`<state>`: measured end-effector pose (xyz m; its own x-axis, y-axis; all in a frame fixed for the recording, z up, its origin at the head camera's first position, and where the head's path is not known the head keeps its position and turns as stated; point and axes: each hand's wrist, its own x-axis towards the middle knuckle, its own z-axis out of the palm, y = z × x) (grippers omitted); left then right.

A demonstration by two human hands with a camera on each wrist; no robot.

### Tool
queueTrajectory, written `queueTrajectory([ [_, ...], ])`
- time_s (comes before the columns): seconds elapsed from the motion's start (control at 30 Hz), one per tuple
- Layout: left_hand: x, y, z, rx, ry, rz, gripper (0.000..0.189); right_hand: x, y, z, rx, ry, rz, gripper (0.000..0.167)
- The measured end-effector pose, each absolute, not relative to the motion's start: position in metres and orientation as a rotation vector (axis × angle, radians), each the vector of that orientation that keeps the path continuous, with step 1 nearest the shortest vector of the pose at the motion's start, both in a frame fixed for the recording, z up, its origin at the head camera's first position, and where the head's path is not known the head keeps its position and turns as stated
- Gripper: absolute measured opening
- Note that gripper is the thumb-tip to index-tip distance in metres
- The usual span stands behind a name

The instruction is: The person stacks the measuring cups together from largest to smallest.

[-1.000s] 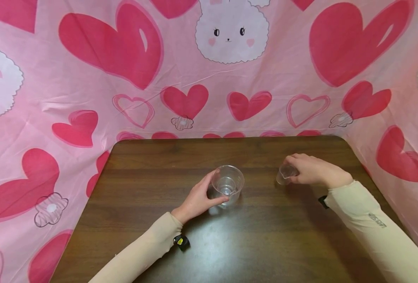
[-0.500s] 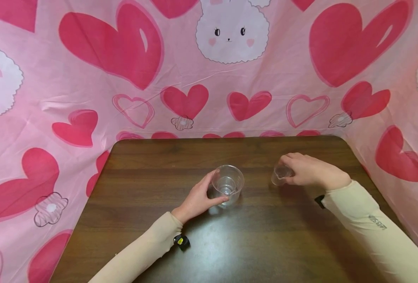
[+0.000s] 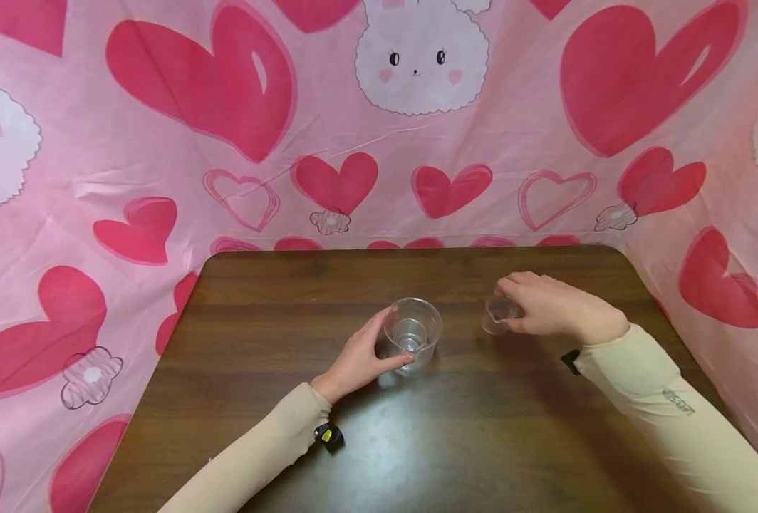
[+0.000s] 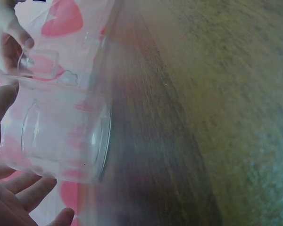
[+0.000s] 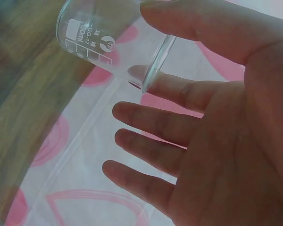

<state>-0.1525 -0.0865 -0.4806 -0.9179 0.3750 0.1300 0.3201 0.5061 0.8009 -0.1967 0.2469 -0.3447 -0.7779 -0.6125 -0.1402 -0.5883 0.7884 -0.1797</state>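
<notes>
On the table [image 3: 328,456], my left hand [image 3: 356,363] holds a large clear glass beaker [image 3: 433,349] upright, thumb on the near side and fingers on the far side. A smaller clear vessel [image 4: 61,136] appears nested inside it, its outline showing through the wall in the left wrist view. My right hand [image 3: 548,310] pinches a small glass beaker [image 5: 108,42] by its rim between thumb and index finger, to the right of the large one. White printed marks show on that small beaker. In the left wrist view it hangs above the tabletop. The other right fingers stretch out without touching it.
A pink cloth [image 3: 328,128] with red hearts and white animal faces hangs behind and along both sides of the table. A black wrist strap [image 3: 330,437] shows at the left cuff, and a dark piece [image 3: 571,361] at the right cuff.
My right hand has moved left with the small beaker, closer to the large beaker. My left hand and the large beaker have stayed in place.
</notes>
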Motion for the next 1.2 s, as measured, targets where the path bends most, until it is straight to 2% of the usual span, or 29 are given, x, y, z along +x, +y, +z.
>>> queueTrajectory([
  [1.2,-0.153,-0.086,-0.481,0.616,2.673,1.397,0.095,-0.200,0.201,-0.317,-1.046,2.791,-0.156,0.038],
])
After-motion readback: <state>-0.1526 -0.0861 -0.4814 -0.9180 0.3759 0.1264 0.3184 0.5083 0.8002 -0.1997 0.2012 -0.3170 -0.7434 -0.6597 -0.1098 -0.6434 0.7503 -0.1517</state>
